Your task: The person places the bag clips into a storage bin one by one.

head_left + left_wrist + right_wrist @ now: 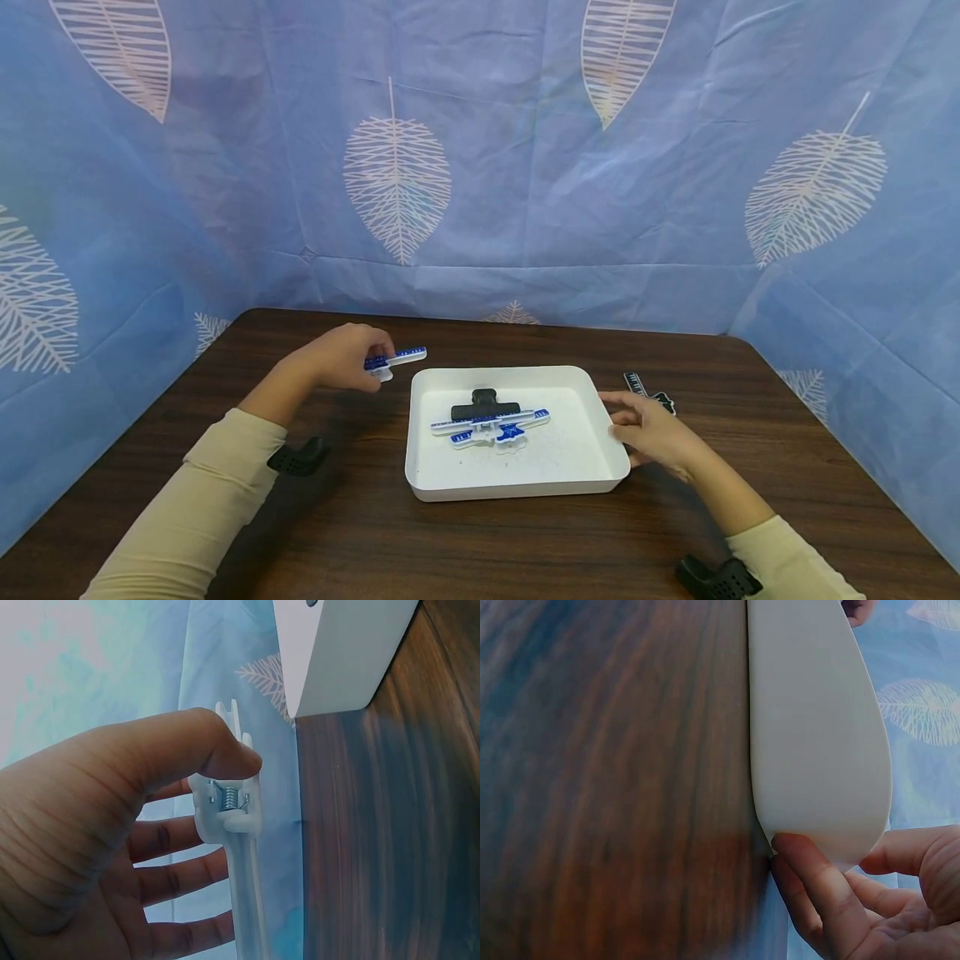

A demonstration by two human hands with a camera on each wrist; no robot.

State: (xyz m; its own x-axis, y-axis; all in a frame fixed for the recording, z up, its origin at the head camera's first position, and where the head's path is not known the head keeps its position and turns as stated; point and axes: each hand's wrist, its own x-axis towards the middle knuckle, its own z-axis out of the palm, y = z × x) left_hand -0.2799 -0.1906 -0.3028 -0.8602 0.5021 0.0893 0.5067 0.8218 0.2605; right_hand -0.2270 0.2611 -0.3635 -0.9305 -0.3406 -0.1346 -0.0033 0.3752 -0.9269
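Note:
My left hand [348, 354] holds a blue-and-white plastic spring clip [405, 357] above the table, left of the white tray. In the left wrist view the thumb presses on the clip [241, 825] beside its metal spring, with the fingers behind it. My right hand [656, 429] grips the right end of the tray [517, 490]; in the right wrist view its fingers lie against the outer wall [817, 735] and the thumb is at the rim. Inside the tray, a black clip [483, 410] lies behind several blue-and-white clips [487, 423], which overlap one another.
A black-and-white clip [636, 384] lies on the dark wooden table [360, 508] just beyond my right hand, partly hidden by it. Blue cloth [495, 192] with white leaf prints hangs behind the table and along both sides.

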